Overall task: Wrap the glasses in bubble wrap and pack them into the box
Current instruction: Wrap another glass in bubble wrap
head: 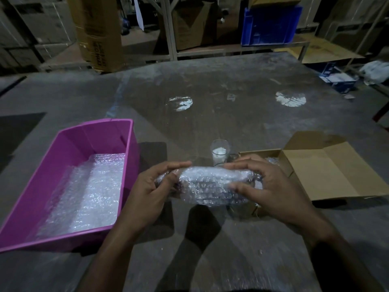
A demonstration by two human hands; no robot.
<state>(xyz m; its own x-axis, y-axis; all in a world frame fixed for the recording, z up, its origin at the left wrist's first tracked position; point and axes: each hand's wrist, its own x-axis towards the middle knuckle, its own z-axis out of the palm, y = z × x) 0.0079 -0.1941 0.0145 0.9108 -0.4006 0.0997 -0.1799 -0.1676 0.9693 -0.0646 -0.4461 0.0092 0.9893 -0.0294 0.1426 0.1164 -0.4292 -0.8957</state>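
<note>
Your left hand [147,192] and right hand [271,186] each keep a closed grip on one end of the bubble-wrapped glass [210,184], held sideways above the worktop [231,249]; behind stands an unwrapped glass [219,152], the cardboard box [322,175] right.

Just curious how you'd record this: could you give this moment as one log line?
step: wrapping | both hands grip bundle | bare glass waiting | box open | bin holds wrap
</note>
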